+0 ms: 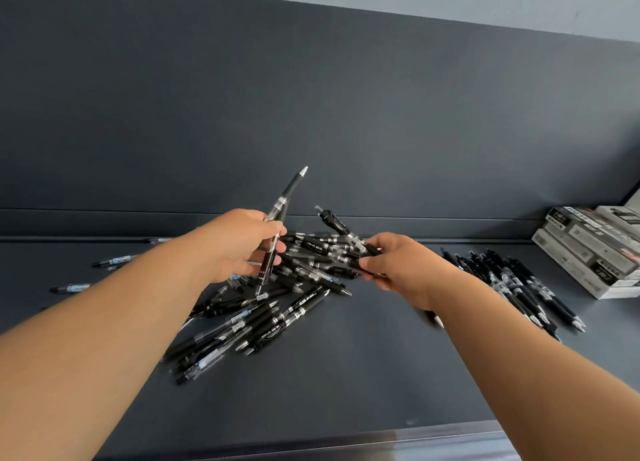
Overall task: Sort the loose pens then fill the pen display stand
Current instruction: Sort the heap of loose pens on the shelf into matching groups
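A loose pile of several black pens [277,308] lies in the middle of the dark shelf. My left hand [242,242] grips one black pen [287,197] above the pile, its silver tip pointing up and away. My right hand [398,263] holds a few black pens [341,225] at the pile's right edge, their clicker ends sticking out to the upper left. A tidier group of black pens [512,280] lies side by side to the right. No display stand is in view.
Stacked grey-and-white pen boxes [588,249] sit at the far right against the back panel. Two blue-tinted pens [114,260] [71,288] lie apart on the left. The shelf's front edge [346,440] runs along the bottom.
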Motion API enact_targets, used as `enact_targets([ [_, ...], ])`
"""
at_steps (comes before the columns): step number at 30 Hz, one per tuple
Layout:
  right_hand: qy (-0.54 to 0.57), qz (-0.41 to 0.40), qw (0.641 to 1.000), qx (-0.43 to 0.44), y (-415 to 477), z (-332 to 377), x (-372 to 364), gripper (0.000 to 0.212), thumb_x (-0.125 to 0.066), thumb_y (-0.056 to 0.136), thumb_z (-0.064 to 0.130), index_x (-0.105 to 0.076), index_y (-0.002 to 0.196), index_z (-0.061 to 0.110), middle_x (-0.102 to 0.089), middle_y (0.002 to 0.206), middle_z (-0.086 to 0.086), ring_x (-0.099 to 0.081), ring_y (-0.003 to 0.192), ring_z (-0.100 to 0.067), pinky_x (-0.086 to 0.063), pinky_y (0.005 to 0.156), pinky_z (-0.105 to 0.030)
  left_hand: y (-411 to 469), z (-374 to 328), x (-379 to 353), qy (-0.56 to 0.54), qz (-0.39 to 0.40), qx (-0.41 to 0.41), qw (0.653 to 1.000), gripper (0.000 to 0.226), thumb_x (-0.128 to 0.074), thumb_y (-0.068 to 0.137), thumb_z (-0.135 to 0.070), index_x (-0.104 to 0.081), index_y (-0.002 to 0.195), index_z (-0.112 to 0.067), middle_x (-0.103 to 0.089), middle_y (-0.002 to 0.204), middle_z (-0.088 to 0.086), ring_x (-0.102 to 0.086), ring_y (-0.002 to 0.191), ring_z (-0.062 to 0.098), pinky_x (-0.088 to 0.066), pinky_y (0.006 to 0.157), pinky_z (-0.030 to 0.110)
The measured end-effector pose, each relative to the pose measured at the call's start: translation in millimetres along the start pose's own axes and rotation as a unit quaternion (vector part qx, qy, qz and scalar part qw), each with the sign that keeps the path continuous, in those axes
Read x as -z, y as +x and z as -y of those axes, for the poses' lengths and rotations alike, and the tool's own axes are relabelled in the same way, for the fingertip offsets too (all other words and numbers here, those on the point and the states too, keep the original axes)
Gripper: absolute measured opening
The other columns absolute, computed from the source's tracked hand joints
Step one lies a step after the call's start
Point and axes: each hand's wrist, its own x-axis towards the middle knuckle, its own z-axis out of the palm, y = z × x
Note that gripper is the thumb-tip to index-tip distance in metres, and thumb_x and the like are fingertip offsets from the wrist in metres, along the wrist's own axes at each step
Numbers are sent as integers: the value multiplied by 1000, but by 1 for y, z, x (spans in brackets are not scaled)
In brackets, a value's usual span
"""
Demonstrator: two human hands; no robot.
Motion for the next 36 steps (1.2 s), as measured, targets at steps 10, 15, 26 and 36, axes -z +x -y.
enact_targets([
  [10, 178, -12, 983, -31, -17, -8, 43, 21, -46, 95, -4, -56, 102, 13, -69, 94, -7, -59, 70, -9, -45, 60, -18, 7, -17, -71, -52, 79, 26, 995, 16, -43, 96, 2, -56, 101, -5, -65, 90, 14, -64, 76, 26, -54, 69, 40],
  [15, 141, -92, 985, -30, -27, -27, 80, 24, -43, 95, -5, -56, 101, 15, -67, 88, -3, -58, 69, -8, -46, 61, -18, 6, -25, -133, -43, 92, 35, 994, 15, -40, 97, 3, -48, 89, -6, -61, 84, 14, -61, 69, 25, -53, 63, 38],
  [26, -112, -170, 978, -42, -40, -75, 127, 44, -53, 87, 5, -51, 129, 18, -64, 105, -8, -67, 90, -29, -56, 82, -41, 5, -31, -239, 17, 124, 47, 991, 15, -46, 95, 1, -55, 85, -6, -58, 79, 9, -58, 65, 18, -57, 69, 31],
  [36, -452, -120, 884, 2, -36, -77, 123, 28, -53, 90, 18, -57, 117, 15, -57, 115, -6, -51, 112, -29, -45, 84, -32, 15, -25, -236, 271, 104, -17, 957, 23, -39, 98, -5, -54, 114, -9, -55, 98, 7, -52, 94, 23, -50, 91, 37],
])
